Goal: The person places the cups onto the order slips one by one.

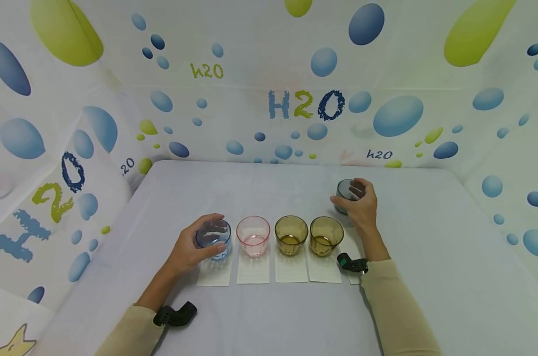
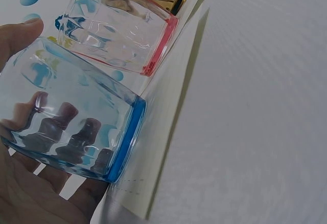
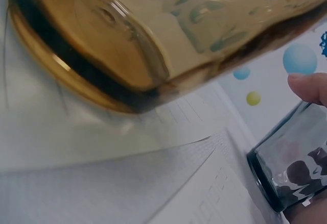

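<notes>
My left hand (image 1: 190, 248) grips a clear blue glass (image 1: 213, 236), thumb on the near side and fingers round the far side. The left wrist view shows its thick blue base (image 2: 127, 140) at a white paper card. In my right hand (image 1: 362, 205) is a smoky grey glass (image 1: 342, 190), held between thumb and fingers behind the row's right end. Whether its base touches the table cannot be told. Between the hands stand a pink-tinted glass (image 1: 253, 232) and two amber glasses, one left (image 1: 291, 235) and one right (image 1: 326, 235), all upright.
White paper cards, such as the one under the pink glass (image 1: 253, 272), lie in a row on the white-covered table (image 1: 269, 316). Another card (image 1: 351, 242) lies partly under my right wrist. A patterned cloth (image 1: 251, 118) hangs behind and at both sides.
</notes>
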### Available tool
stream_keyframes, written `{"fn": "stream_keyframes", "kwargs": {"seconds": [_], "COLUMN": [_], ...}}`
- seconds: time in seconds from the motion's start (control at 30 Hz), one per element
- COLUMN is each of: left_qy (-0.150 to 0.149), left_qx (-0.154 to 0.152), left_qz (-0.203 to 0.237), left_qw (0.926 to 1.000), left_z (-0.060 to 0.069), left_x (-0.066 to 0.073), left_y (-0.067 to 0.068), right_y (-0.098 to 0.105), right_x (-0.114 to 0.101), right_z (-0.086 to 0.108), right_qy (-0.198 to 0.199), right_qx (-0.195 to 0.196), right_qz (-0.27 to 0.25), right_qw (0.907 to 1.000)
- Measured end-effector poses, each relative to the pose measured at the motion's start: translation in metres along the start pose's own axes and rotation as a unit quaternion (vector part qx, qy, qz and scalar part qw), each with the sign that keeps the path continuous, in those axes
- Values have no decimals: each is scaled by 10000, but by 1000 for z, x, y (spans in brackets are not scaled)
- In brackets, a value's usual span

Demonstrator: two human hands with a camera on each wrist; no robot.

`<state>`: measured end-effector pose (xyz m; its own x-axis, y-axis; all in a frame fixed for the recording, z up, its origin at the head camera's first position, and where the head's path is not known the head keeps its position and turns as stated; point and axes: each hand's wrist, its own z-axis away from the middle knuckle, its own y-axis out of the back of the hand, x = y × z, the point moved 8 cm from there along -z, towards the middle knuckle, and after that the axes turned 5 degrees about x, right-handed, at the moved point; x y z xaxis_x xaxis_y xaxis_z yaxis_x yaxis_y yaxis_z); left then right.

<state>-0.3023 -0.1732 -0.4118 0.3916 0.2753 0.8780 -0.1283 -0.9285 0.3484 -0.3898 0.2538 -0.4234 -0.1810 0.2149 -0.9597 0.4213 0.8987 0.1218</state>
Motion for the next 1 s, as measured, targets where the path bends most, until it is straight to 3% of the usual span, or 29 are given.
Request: {"fn": "stream_keyframes", "kwargs": {"seconds": [0.5,1.0], "left_qy": [11,40], "left_qx": [92,79], "left_qz": [-280,-205], "left_qw": [9996,9998], "left_z": [1,1], "left_x": [-2,-1], "left_y": [0,1], "right_y": [-4,-4], "right_x": [-2,-5], "right_z": [2,2], "right_qy": [21,373], "right_qx": [-97,2], "right_qz": [20,-44], "right_qw": [9999,9993]}}
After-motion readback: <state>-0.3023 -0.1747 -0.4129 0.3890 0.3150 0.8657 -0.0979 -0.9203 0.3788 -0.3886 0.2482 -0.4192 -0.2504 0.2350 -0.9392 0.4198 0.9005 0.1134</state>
